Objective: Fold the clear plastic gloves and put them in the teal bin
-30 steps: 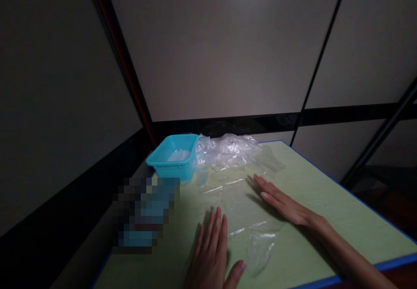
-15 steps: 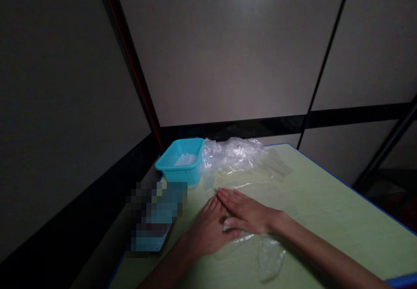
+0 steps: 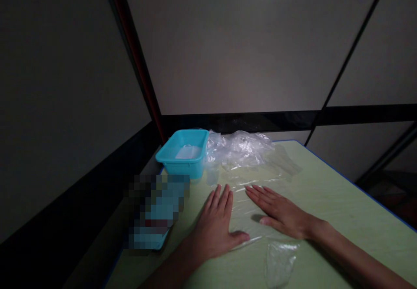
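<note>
My left hand (image 3: 216, 224) lies flat and open on the green table (image 3: 332, 202), fingers stretched forward. My right hand (image 3: 278, 213) also lies flat and open, a short way to the right of it. Both palms press on a clear plastic sheet (image 3: 243, 204) spread flat between and under them. A small piece of clear plastic (image 3: 278, 263) lies on the table just below my right wrist.
A turquoise plastic tub (image 3: 184, 152) stands at the table's far left corner with something pale inside. A crumpled heap of clear plastic bags (image 3: 239, 147) lies to its right. A blurred-out object (image 3: 154, 210) sits at the left edge. Dark walls surround the table.
My hands overlapped near the middle of the sheet half a second ago. They have now slid apart, the right one to the right, both still flat on the plastic.
</note>
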`<action>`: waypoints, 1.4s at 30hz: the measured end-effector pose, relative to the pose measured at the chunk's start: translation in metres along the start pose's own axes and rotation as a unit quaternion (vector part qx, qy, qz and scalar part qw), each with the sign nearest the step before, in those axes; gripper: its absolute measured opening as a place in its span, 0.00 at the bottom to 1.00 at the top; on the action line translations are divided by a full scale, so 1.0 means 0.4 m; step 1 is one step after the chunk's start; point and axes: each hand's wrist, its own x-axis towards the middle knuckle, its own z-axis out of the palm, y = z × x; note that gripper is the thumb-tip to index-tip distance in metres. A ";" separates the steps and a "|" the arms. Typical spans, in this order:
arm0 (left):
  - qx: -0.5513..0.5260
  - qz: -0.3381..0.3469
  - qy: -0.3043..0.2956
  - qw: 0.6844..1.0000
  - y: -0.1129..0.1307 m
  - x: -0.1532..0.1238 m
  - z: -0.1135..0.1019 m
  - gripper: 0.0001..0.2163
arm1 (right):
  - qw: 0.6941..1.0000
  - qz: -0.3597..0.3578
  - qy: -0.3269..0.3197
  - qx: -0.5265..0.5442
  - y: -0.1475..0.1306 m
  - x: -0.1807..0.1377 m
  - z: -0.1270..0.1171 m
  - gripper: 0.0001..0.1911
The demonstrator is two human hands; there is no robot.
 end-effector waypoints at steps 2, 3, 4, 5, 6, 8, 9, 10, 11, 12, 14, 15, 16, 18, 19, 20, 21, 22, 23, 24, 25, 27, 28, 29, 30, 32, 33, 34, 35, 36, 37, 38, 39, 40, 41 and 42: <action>-0.001 -0.004 -0.005 1.000 0.002 0.000 -0.002 0.46 | 0.999 0.033 0.018 -0.015 0.038 -0.049 -0.003 0.33; -0.001 -0.004 -0.006 1.000 0.002 0.000 -0.002 0.47 | 0.998 0.054 0.025 -0.022 0.056 -0.074 -0.004 0.33; -0.001 -0.004 -0.006 1.000 0.002 0.000 0.000 0.47 | 0.997 0.071 0.029 -0.028 0.073 -0.097 -0.005 0.33; -0.001 -0.003 -0.007 1.000 0.001 0.000 0.002 0.47 | 0.995 0.086 0.035 -0.032 0.088 -0.118 -0.006 0.32; -0.001 -0.002 -0.006 1.000 0.000 0.000 0.004 0.47 | 0.994 0.096 0.041 -0.034 0.100 -0.135 -0.006 0.32; 0.000 0.002 -0.003 1.000 -0.003 0.001 0.006 0.46 | 0.993 0.105 0.043 -0.028 0.115 -0.159 -0.010 0.32; 0.001 0.002 -0.003 1.000 -0.003 0.001 0.005 0.46 | 0.993 0.107 0.043 -0.019 0.118 -0.164 -0.014 0.32; 0.002 0.003 -0.006 1.000 -0.003 0.002 0.003 0.46 | 0.993 0.110 0.045 -0.005 0.117 -0.164 -0.020 0.31; 0.002 0.002 -0.010 1.000 -0.002 0.002 0.000 0.46 | 0.992 0.113 0.050 0.012 0.113 -0.158 -0.027 0.31; 0.002 0.002 -0.015 1.000 -0.001 0.002 -0.004 0.47 | 0.992 0.114 0.056 0.028 0.106 -0.147 -0.036 0.30; 0.000 0.001 -0.023 1.000 0.003 0.001 -0.013 0.46 | 0.991 0.105 0.070 0.053 0.082 -0.109 -0.055 0.30; -0.001 0.001 -0.024 1.000 0.004 0.001 -0.016 0.46 | 0.992 0.088 0.066 0.058 0.067 -0.081 -0.064 0.31; -0.001 0.001 -0.024 1.000 0.005 0.000 -0.018 0.46 | 0.994 0.070 0.060 0.059 0.050 -0.050 -0.070 0.32; 0.000 -0.001 -0.020 1.000 0.004 -0.001 -0.016 0.45 | 0.997 0.026 0.038 0.058 0.021 0.017 -0.072 0.33; 0.000 0.000 -0.013 1.000 0.002 -0.001 -0.011 0.44 | 0.998 0.006 0.027 0.056 0.009 0.050 -0.067 0.34; -0.001 0.002 -0.004 1.000 -0.001 -0.002 -0.005 0.43 | 0.998 -0.008 0.020 0.053 0.001 0.079 -0.058 0.35; -0.002 0.005 0.006 1.000 -0.005 -0.002 0.003 0.43 | 0.998 -0.016 0.013 0.052 -0.004 0.104 -0.047 0.36; -0.002 0.009 0.016 1.000 -0.008 -0.002 0.010 0.42 | 0.999 -0.022 0.008 0.047 -0.006 0.124 -0.034 0.37; -0.003 0.014 0.025 1.000 -0.011 -0.002 0.016 0.42 | 0.999 -0.019 0.009 0.037 -0.006 0.138 -0.021 0.37; -0.003 0.018 0.032 0.999 -0.013 -0.002 0.021 0.42 | 0.999 -0.018 0.012 0.027 -0.004 0.146 -0.009 0.38; -0.002 0.021 0.036 0.999 -0.014 -0.002 0.023 0.42 | 1.000 -0.015 0.018 0.016 -0.001 0.151 0.001 0.38; 0.000 0.019 0.039 0.999 -0.012 -0.004 0.019 0.41 | 0.999 -0.013 0.031 -0.001 0.003 0.149 0.012 0.38; 0.002 0.012 0.037 0.999 -0.011 -0.005 0.013 0.41 | 0.999 -0.012 0.036 -0.005 0.004 0.147 0.015 0.38; 0.005 0.002 0.031 0.999 -0.009 -0.006 0.006 0.41 | 0.999 -0.012 0.039 -0.006 0.004 0.144 0.015 0.38; 0.009 -0.011 0.023 1.000 -0.007 -0.007 -0.002 0.41 | 0.999 -0.012 0.040 -0.007 0.004 0.142 0.014 0.38; 0.016 -0.038 0.006 0.999 -0.006 -0.011 -0.016 0.41 | 0.999 -0.010 0.037 -0.008 0.001 0.140 0.010 0.38; 0.018 -0.048 0.000 0.999 -0.007 -0.013 -0.020 0.41 | 0.999 -0.009 0.035 -0.009 -0.001 0.140 0.008 0.38; 0.020 -0.056 -0.002 0.998 -0.008 -0.016 -0.023 0.41 | 0.999 -0.008 0.031 -0.011 -0.002 0.140 0.006 0.38; 0.021 -0.061 -0.001 0.998 -0.009 -0.018 -0.024 0.41 | 0.999 -0.006 0.028 -0.014 -0.003 0.141 0.005 0.38; 0.022 -0.063 0.003 0.998 -0.010 -0.019 -0.024 0.40 | 1.000 -0.006 0.026 -0.016 -0.004 0.142 0.005 0.39; 0.024 -0.062 0.008 0.998 -0.011 -0.020 -0.024 0.39 | 1.000 -0.006 0.025 -0.017 -0.003 0.143 0.005 0.39; 0.026 -0.058 0.014 0.998 -0.011 -0.019 -0.023 0.39 | 1.000 -0.007 0.025 -0.017 -0.003 0.143 0.006 0.39; 0.028 -0.053 0.021 0.998 -0.011 -0.016 -0.023 0.37 | 1.000 -0.008 0.025 -0.017 -0.001 0.144 0.007 0.39; 0.028 -0.047 0.031 0.998 -0.010 -0.010 -0.024 0.36 | 0.999 -0.010 0.025 -0.017 0.000 0.145 0.009 0.39; 0.027 -0.041 0.043 0.998 -0.008 0.000 -0.024 0.35 | 0.999 -0.012 0.026 -0.017 0.002 0.145 0.011 0.39; 0.024 -0.033 0.055 0.998 -0.005 0.012 -0.025 0.34 | 0.999 -0.015 0.027 -0.017 0.004 0.146 0.013 0.39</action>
